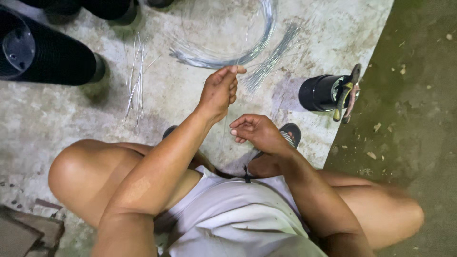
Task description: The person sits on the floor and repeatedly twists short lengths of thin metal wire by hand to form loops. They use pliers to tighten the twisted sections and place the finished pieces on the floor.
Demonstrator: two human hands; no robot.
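I am squatting on a concrete floor. My left hand [220, 88] is raised over the floor, its fingertips pinched on a thin length of wire [224, 126] that hangs down. My right hand [252, 131] is lower and closer to me, fingers curled near the lower part of that wire; whether it grips the wire I cannot tell. Just beyond my left hand lies a coil of silvery wire [228, 52], and a bundle of cut straight wires [271, 59] fans out beside it.
Another small bunch of cut wires [135, 78] lies to the left. A black cylinder [320, 93] with pliers [348, 93] resting on it stands at the right. A large black ribbed tube [45, 52] lies at top left. Darker dirt ground [419, 95] is on the right.
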